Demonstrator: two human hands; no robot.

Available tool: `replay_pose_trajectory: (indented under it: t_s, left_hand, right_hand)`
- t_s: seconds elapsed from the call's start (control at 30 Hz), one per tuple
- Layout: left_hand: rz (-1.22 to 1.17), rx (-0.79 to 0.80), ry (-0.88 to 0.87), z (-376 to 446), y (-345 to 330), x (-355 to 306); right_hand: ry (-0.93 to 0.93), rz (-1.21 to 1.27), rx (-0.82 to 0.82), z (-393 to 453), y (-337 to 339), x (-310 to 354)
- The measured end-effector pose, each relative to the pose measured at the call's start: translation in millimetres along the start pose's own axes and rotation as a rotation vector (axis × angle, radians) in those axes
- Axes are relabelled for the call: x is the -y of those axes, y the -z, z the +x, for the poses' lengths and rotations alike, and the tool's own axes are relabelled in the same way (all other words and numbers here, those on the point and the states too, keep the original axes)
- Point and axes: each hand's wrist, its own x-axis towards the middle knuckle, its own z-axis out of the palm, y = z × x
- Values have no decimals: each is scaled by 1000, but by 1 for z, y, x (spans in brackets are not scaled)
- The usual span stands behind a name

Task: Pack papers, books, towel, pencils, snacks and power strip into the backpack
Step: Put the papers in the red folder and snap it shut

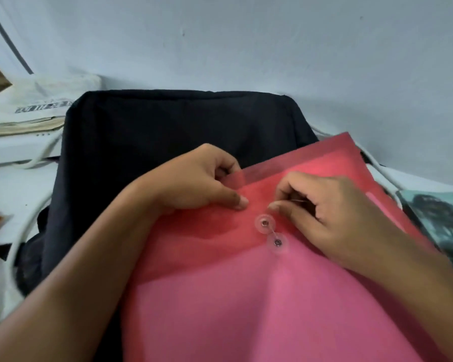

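Pale wall behind white table [16,184]. Black backpack [168,131] stands there; pink folder [233,296] leans on its near side. Left hand [194,178] pinches folder flap. Right hand [332,215] pinches thin string [272,232], just above two clasp buttons [265,223]. String looks ready for winding round buttons.

Head-worn, looking forward and down at close range, pink folder [246,296] filling the frame from centre to 6 o'clock, black backpack [168,131] behind it toward 11 o'clock, pale wall [246,43] across 12 o'clock; single view only.
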Motion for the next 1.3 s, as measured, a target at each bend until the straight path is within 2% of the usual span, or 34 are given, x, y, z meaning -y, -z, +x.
replay_pose_trajectory:
  t_s: [0.17, 0.33, 0.57, 0.73, 0.87, 1.03, 1.13, 1.3]
  left_hand:
    - [-402, -116, 124, -18, 7, -10]
    - [-690, -32, 190, -41, 19, -31]
    - [-788, -230, 198, -31, -13, -41]
    - [-890, -289, 248, -21, -35, -27]
    - [-946, -201, 327, -27, -37, -21]
    - [-1048, -124, 190, -34, -41, -20]
    - [-1019, -113, 97, -35, -41, -20]
    - [-911, -159, 27, -30, -40, -11]
  right_hand:
    - [-144, -17, -130, 5, 23, 8]
    - [-225, 29, -207, 20, 24, 18]
    - [-306, 317, -252, 4, 10, 28]
    - [-317, 175, -412, -22, -22, 35]
    - [-267, 84, -540, -29, -42, 39]
    - [-136, 45, -647, -32, -48, 43]
    - [-50, -56, -711, -32, -51, 44]
    - [-71, -128, -666, -25, -46, 45]
